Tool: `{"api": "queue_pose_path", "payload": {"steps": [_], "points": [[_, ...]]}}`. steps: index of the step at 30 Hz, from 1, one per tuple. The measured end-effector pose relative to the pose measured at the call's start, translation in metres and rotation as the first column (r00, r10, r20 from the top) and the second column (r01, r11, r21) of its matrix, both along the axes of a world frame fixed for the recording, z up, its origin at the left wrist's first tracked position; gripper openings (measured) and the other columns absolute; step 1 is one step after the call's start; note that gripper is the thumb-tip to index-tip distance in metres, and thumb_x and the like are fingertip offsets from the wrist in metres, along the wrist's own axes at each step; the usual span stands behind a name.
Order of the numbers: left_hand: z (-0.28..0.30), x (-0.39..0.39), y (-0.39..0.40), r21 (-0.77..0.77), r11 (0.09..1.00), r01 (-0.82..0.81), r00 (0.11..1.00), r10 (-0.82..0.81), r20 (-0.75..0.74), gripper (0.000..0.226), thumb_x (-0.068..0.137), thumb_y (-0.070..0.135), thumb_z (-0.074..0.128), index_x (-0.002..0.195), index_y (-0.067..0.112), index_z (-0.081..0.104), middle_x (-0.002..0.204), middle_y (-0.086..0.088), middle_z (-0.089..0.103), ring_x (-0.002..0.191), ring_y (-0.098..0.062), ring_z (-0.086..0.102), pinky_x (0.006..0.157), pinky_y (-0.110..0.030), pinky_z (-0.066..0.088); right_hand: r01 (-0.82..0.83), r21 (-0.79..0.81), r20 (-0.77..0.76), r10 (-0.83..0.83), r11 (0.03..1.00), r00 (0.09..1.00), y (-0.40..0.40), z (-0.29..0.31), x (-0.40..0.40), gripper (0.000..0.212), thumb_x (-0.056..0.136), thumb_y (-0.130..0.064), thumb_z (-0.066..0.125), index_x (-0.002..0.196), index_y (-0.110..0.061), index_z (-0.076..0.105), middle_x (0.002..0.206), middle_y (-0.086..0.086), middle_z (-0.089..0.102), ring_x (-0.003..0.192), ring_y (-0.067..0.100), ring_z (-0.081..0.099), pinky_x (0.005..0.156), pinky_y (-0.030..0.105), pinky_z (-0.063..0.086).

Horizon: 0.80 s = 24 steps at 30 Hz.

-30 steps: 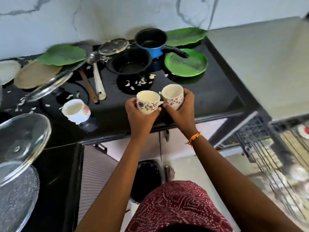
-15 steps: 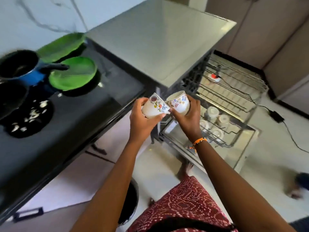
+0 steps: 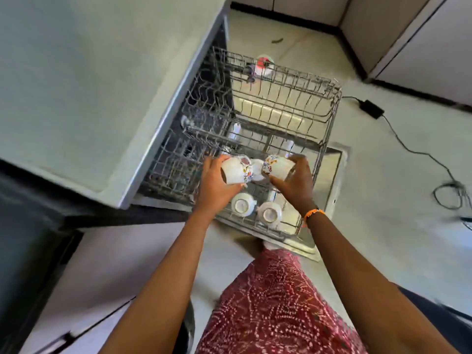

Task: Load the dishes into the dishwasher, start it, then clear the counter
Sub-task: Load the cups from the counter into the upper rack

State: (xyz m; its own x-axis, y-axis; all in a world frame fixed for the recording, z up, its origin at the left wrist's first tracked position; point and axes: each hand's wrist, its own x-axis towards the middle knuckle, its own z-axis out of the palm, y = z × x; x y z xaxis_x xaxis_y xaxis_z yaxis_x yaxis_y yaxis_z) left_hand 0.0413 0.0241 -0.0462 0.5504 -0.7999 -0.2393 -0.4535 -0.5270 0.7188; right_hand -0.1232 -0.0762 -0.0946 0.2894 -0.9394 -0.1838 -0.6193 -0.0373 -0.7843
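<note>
Both arms reach forward, the left hand [image 3: 213,186] and right hand [image 3: 296,183] each curled in a grip.

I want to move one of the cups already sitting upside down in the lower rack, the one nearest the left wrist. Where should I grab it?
Take the upturned cup from straight above, fingers round its side wall just below the raised foot ring. Its base faces up and its mouth sits down on the rack, so the rim is out of reach. A second cup crowds its right side.

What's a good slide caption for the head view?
Both hands, left and right, tip white floral cups over the grey wire dishwasher rack.
</note>
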Motion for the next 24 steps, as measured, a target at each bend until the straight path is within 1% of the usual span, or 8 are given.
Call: {"api": "queue_pose_path", "payload": {"steps": [3,5,8,11,15,18,21,24], "points": [[-0.021,-0.001,-0.039,0.095,0.995,0.029,1.0,-0.028,-0.013,0.07,0.063,0.015,0.083,0.127,0.014,0.052,0.123,-0.01,0.042,0.103,-0.018,0.045,0.08,-0.012,0.03,0.009,0.028,-0.081,-0.007,1.0,0.997,-0.033,-0.019,-0.004,0.067,0.054,-0.024,0.077,0.111,0.0,0.052,0.105,0.021,0.054,0.094,0.038,0.054,0.079,0.037,0.043],[-0.034,-0.003,-0.058,0.129,0.991,0.019,1.0,-0.019,-0.003,0.07,0.063,0.014,0.082,0.127,0.015,0.053,0.125,-0.013,0.043,0.11,-0.025,0.047,0.088,-0.02,0.036,0.013,0.021,-0.117,-0.01,1.0,0.993,-0.05,-0.031,-0.005,0.066,0.054,-0.023,0.076,0.113,-0.001,0.054,0.105,0.022,0.053,0.094,0.04,0.054,0.08,0.041,0.043],[-0.051,-0.003,-0.087,0.192,0.981,0.028,0.999,-0.035,0.032,0.071,0.062,0.016,0.081,0.127,0.017,0.052,0.128,-0.014,0.044,0.117,-0.031,0.043,0.095,-0.035,0.04,-0.019,0.037,-0.189,0.026,0.999,0.982,-0.074,-0.045,-0.004,0.063,0.06,-0.015,0.076,0.118,-0.006,0.052,0.111,0.018,0.05,0.1,0.037,0.048,0.085,0.035,0.034],[-0.064,-0.002,-0.112,0.209,0.975,0.072,0.996,-0.082,0.038,0.07,0.064,0.011,0.078,0.126,0.016,0.046,0.13,-0.01,0.046,0.118,-0.03,0.04,0.086,-0.031,0.035,-0.102,0.019,-0.25,0.104,0.995,0.963,-0.089,-0.06,-0.002,0.061,0.062,-0.017,0.075,0.118,-0.007,0.051,0.114,0.018,0.049,0.104,0.038,0.047,0.081,0.031,0.025],[-0.08,-0.002,-0.139,0.242,0.961,0.134,0.985,-0.156,0.074,0.068,0.067,0.004,0.076,0.125,0.015,0.042,0.133,-0.004,0.043,0.121,-0.027,0.039,0.082,-0.025,0.033,-0.142,0.042,-0.269,0.148,0.989,0.952,-0.099,-0.073,0.003,0.062,0.067,-0.019,0.073,0.122,-0.006,0.046,0.118,0.016,0.047,0.104,0.035,0.042,0.082,0.032,0.03],[-0.089,-0.002,-0.156,0.259,0.953,0.158,0.977,-0.188,0.095,0.065,0.069,0.001,0.072,0.125,0.014,0.043,0.134,-0.004,0.041,0.123,-0.028,0.037,0.08,-0.023,0.031,-0.163,0.049,-0.268,0.17,0.986,0.948,-0.107,-0.083,0.007,0.061,0.068,-0.019,0.07,0.122,-0.006,0.045,0.118,0.016,0.048,0.104,0.036,0.043,0.077,0.025,0.021],[-0.099,-0.003,-0.165,0.296,0.94,0.169,0.97,-0.212,0.122,0.065,0.071,-0.002,0.068,0.128,0.017,0.044,0.134,-0.004,0.04,0.123,-0.028,0.035,0.079,-0.028,0.036,-0.17,0.068,-0.279,0.182,0.983,0.943,-0.112,-0.09,0.012,0.06,0.07,-0.02,0.07,0.124,-0.007,0.045,0.12,0.017,0.047,0.109,0.037,0.04,0.086,0.034,0.032],[-0.111,-0.005,-0.17,0.299,0.937,0.182,0.962,-0.232,0.141,0.067,0.071,-0.007,0.063,0.13,0.018,0.044,0.133,-0.004,0.043,0.123,-0.028,0.035,0.087,-0.034,0.042,-0.168,0.073,-0.286,0.182,0.983,0.941,-0.114,-0.094,0.017,0.062,0.07,-0.016,0.071,0.126,-0.01,0.045,0.123,0.016,0.042,0.112,0.037,0.037,0.082,0.043,0.043]]}}
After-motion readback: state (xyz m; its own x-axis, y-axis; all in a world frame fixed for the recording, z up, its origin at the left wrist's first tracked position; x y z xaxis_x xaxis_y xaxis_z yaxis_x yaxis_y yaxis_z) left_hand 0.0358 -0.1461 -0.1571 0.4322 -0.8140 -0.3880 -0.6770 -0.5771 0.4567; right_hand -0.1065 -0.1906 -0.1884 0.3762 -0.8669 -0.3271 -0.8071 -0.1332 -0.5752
